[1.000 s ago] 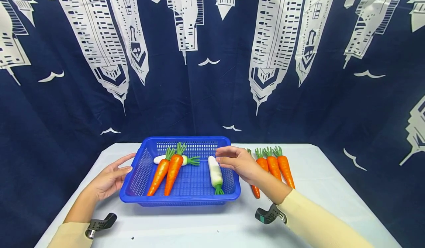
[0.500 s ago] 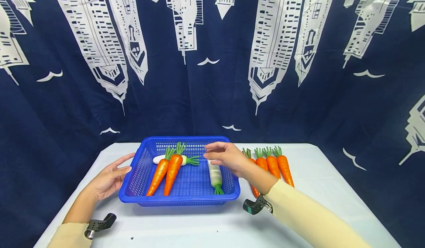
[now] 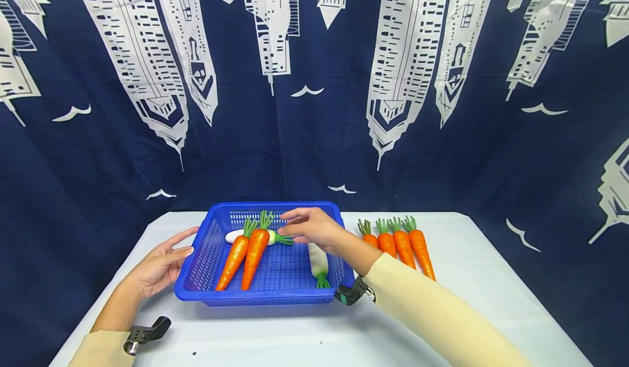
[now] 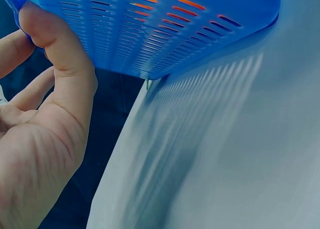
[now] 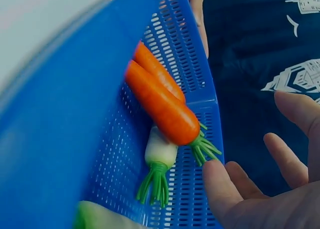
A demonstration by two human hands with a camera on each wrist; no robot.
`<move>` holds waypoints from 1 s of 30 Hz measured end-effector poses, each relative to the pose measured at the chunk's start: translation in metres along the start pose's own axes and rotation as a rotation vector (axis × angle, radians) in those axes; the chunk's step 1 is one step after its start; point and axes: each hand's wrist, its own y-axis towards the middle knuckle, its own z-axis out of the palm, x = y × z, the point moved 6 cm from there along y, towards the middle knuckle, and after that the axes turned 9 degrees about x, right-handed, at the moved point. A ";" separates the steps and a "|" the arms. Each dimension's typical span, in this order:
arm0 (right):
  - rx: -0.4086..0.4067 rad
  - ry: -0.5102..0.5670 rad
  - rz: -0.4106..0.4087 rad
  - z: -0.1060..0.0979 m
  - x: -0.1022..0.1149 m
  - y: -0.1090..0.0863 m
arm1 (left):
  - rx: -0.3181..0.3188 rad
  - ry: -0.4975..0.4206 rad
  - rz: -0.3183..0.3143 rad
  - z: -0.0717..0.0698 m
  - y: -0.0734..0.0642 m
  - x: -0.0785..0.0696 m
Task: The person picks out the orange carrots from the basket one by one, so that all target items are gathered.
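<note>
A blue plastic basket stands on the white table. Inside it, two orange carrots lie across a white radish on the left side. Another white radish lies at the right end, its upper part hidden under my right hand. At the basket's left rim, my left hand pinches the edge between thumb and finger. My right hand hovers over the basket with fingers spread and nothing in them; in the right wrist view its fingertips are near the green carrot tops.
Several more carrots lie in a row on the table right of the basket, partly behind my right forearm. A dark blue curtain with white building prints hangs behind the table.
My right hand has moved left, from above the right-hand radish toward the carrots in the basket. My left hand has stayed at the rim.
</note>
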 end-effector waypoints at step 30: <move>-0.028 -0.025 0.098 0.012 -0.014 0.058 | -0.008 -0.021 0.003 -0.001 0.000 0.002</move>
